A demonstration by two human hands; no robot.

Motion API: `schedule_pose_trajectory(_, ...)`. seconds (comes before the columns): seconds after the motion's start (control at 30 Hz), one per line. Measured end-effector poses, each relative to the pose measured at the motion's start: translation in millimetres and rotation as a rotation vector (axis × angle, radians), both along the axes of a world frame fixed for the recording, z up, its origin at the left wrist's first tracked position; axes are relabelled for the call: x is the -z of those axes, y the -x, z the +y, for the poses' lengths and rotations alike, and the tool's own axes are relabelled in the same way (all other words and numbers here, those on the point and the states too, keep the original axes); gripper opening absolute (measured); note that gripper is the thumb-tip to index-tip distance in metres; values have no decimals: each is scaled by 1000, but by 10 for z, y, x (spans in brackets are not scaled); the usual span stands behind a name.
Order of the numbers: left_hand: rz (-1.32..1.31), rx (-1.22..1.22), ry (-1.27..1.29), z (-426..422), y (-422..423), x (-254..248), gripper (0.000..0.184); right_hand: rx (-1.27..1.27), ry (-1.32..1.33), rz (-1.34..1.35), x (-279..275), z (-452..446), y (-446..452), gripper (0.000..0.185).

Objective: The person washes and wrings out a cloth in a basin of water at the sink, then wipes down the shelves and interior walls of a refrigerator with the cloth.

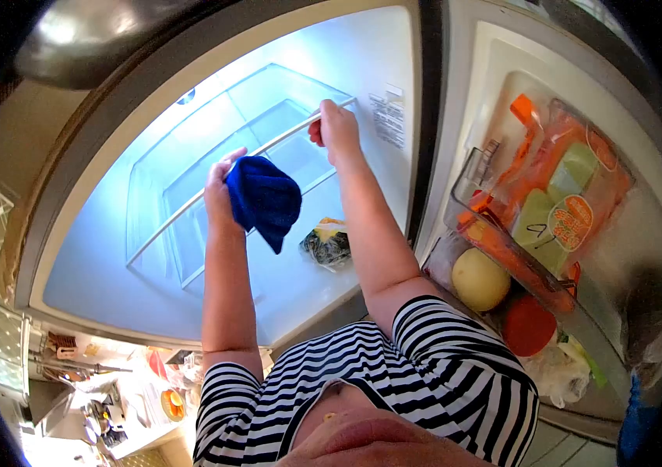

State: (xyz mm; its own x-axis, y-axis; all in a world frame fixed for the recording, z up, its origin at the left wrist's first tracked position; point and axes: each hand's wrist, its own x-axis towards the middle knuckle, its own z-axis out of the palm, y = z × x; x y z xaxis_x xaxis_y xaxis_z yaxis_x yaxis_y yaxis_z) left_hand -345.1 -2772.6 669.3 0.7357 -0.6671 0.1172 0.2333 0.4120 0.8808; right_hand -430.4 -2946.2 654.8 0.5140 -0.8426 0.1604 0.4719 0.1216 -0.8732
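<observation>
Inside the lit fridge (97, 257), my left hand (224, 183) grips a dark blue cloth (263, 194), which hangs down beside it in front of a clear glass shelf (183, 167). The fingertips of that hand reach up by the shelf's white front edge. My right hand (335, 128) is closed around the right end of that same edge. Below the shelf, a plastic bag with dark green contents (327, 244) lies near the fridge's front right.
The open fridge door (494, 54) on the right has a clear bin (518, 268) with packed food, a round yellowish item (480, 279) and a red-lidded item (529, 324). At the lower left stands a cluttered kitchen counter (144, 442).
</observation>
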Motion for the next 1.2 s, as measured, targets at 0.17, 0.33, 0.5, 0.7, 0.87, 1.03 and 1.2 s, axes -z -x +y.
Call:
schedule_pose_trajectory(0.17,13,-20,24,-21,-30,58,40,2,22,58,46,-13,5,38)
schedule_pose_trajectory(0.33,16,5,30,0,18,81,41,69,70,-79,184,104,120,46)
schedule_pose_trajectory(0.5,-66,17,-49,22,-61,141,42,71,95,-237,397,28,107,41)
schedule_pose_trajectory(0.7,-16,-62,-9,4,-92,147,31,-211,-105,-592,435,-62,-56,34)
schedule_pose_trajectory(0.87,-29,-101,23,-22,-25,90,28,-341,-236,-791,442,-90,-124,31)
schedule_pose_trajectory(1.03,-37,-130,46,-35,-120,131,27,-313,-191,-767,450,-115,-110,31)
schedule_pose_trajectory(1.2,-24,-127,36,-36,-64,124,29,-294,-182,-736,440,-113,-51,30)
